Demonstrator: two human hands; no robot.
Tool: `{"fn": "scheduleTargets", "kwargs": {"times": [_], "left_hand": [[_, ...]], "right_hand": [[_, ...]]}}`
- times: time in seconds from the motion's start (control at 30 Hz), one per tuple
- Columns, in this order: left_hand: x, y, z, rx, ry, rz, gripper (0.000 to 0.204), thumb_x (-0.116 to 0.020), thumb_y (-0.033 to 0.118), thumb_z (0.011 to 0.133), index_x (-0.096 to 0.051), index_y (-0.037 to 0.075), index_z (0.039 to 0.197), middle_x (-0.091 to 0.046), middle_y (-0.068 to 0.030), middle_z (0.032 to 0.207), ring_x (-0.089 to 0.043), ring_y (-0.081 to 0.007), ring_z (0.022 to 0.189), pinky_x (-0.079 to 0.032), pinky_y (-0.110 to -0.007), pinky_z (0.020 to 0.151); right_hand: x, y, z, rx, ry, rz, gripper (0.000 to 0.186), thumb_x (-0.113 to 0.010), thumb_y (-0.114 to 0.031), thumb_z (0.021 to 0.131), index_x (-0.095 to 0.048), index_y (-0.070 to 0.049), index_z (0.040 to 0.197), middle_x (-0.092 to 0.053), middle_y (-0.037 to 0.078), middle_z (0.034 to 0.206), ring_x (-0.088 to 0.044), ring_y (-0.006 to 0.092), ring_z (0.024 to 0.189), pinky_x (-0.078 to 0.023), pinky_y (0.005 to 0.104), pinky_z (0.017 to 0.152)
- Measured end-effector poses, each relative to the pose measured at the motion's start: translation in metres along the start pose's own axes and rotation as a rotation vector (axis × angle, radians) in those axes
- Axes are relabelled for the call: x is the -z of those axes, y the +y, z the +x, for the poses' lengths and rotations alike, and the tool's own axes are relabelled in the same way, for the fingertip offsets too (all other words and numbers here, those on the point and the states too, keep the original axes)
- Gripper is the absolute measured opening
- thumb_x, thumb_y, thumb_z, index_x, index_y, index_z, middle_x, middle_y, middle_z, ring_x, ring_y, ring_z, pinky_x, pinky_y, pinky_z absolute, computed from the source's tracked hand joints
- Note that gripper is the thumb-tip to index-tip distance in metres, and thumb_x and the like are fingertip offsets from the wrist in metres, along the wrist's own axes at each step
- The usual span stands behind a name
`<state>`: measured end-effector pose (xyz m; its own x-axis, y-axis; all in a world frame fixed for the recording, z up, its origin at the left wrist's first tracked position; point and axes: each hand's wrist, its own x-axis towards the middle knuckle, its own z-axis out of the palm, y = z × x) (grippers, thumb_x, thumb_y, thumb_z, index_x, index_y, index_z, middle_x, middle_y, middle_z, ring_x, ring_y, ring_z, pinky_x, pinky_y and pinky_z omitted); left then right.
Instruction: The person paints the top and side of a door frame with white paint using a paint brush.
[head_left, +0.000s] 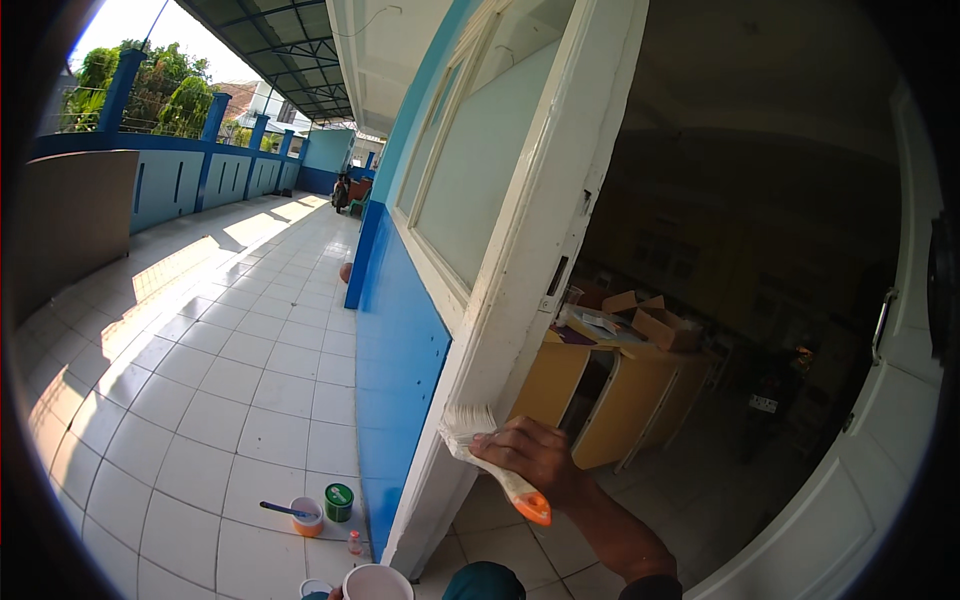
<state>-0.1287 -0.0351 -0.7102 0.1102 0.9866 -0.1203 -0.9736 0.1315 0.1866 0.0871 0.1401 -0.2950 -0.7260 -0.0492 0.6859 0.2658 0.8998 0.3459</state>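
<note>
Beside tiled veranda floor (pixel 230 400), white door frame (pixel 520 250)

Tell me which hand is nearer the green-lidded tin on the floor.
Left. The left hand, barely showing at the bottom edge by a white cup, sits just below the green-lidded tin. The right hand holds a paintbrush against the door frame, farther right and higher.

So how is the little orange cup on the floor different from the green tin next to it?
The orange cup is open, with a blue-handled tool resting across it; the green tin has its lid on and nothing in it or on it. The orange cup looks lower and wider, with a pale inside; the green tin stands taller and narrower. Both stand upright on the white floor tiles, side by side near the blue wall.
</note>
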Motion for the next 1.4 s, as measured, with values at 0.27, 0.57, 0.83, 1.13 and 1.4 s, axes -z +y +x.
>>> {"fn": "scheduleTargets", "kwargs": {"times": [0.27,0.57,0.83,1.13,1.4], "left_hand": [[-0.009,-0.003,0.001,0.046,0.073,-0.155,0.070,-0.055,0.056,0.093,-0.053,0.017,0.150,-0.057,-0.0145,0.152,-0.052,-0.0441,0.139,-0.043,-0.074,0.107],[0.005,0.000,0.005,0.071,0.031,-0.201,0.076,-0.059,0.055,0.091,-0.048,0.016,0.156,-0.053,-0.0170,0.156,-0.049,-0.0452,0.142,-0.042,-0.075,0.110],[-0.016,0.012,0.009,0.071,0.051,-0.149,0.078,-0.059,0.055,0.091,-0.047,0.014,0.156,-0.051,-0.0183,0.157,-0.051,-0.0449,0.141,-0.044,-0.073,0.109],[-0.065,0.002,0.032,0.129,0.008,-0.236,0.064,-0.052,0.044,0.094,-0.054,0.010,0.148,-0.058,-0.0157,0.148,-0.056,-0.0378,0.137,-0.041,-0.063,0.118],[-0.078,-0.022,0.033,0.189,-0.026,-0.217,0.064,-0.054,0.044,0.095,-0.057,0.004,0.145,-0.064,-0.0175,0.143,-0.062,-0.0351,0.131,-0.045,-0.055,0.117]], "right_hand": [[0.113,0.095,0.191,-0.312,0.344,0.122,0.021,-0.080,-0.003,0.087,-0.076,0.004,0.107,-0.077,0.015,0.090,-0.075,0.0170,0.081,-0.057,0.0318,0.073],[0.128,0.101,0.222,0.263,0.542,-0.559,0.034,-0.074,0.002,0.085,-0.075,-0.008,0.118,-0.069,0.007,0.105,-0.063,0.0319,0.098,-0.054,0.0425,0.083],[-0.038,-0.021,0.004,0.015,0.015,-0.390,0.031,-0.076,-0.013,0.087,-0.077,-0.014,0.119,-0.070,0.003,0.110,-0.066,0.0259,0.106,-0.054,0.0427,0.088],[-0.039,-0.104,-0.054,-0.758,0.049,0.854,0.025,-0.083,0.001,0.081,-0.077,-0.001,0.106,-0.077,0.013,0.095,-0.076,0.0202,0.083,-0.062,0.0318,0.075],[-0.057,-0.129,-0.078,-0.822,-0.214,0.811,0.027,-0.083,-0.005,0.080,-0.079,-0.001,0.106,-0.078,0.014,0.092,-0.077,0.0239,0.077,-0.061,0.0327,0.071]]}}
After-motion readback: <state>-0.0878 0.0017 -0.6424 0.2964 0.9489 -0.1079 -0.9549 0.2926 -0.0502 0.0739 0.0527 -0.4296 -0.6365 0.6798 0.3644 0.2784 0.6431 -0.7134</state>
